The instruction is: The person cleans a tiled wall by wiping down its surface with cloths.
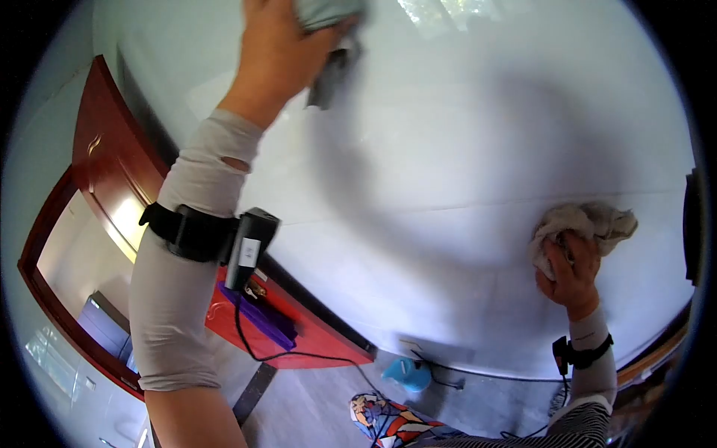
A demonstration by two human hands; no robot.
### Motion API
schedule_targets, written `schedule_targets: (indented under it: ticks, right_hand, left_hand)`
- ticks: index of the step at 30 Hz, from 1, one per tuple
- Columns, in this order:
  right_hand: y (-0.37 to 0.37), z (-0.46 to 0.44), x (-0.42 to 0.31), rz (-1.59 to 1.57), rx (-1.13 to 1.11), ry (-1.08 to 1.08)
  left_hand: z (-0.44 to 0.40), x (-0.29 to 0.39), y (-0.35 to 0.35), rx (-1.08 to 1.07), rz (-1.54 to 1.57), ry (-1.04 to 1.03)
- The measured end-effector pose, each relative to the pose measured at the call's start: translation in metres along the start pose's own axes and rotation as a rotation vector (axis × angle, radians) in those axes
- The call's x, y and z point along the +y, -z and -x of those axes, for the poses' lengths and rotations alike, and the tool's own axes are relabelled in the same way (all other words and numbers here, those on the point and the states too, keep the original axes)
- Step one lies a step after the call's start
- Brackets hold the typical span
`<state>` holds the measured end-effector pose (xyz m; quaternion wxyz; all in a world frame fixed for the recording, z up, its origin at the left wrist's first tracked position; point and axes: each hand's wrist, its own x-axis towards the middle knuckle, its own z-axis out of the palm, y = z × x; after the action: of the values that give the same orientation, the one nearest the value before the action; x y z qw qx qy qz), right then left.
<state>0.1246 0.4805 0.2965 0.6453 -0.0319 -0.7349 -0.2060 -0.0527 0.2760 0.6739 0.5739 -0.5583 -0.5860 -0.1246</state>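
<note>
High on the white wall (418,157), my left hand (280,56) is closed round a grey-green cloth (328,11). The top of that cloth is cut off by the frame edge, and a darker grey flap hangs below my fingers. Lower at the right, my right hand (571,272) grips a crumpled beige cloth (567,220) and presses it against the wall. Its fingers are bent into the folds, and part of the cloth sticks out to the right.
A red cabinet (321,340) with a purple cloth (261,317) on top stands below my left arm. Near the wall's foot sits a blue container (407,373). At left is a dark red door (119,164); a cable (299,352) runs from my left arm band.
</note>
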Motion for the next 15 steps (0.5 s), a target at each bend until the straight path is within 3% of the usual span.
schedule_targets:
  ticks: [3,6,10,15]
  right_hand:
    - [-0.002,-0.001,0.0,0.032,0.026,0.04]
    - [0.001,-0.002,-0.002,0.049,0.029,0.019]
    - [0.001,0.001,0.001,-0.03,-0.015,0.004]
    - [-0.004,0.01,0.0,-0.02,-0.03,-0.044]
  left_hand:
    - [0.001,0.057,-0.007,-0.082,0.112,-0.145]
    - [0.023,0.074,-0.032,-0.045,-0.003,-0.544]
    - [0.076,0.092,-0.049,-0.159,0.167,-0.698]
    - [0.135,0.074,-0.047,-0.417,0.07,-0.855]
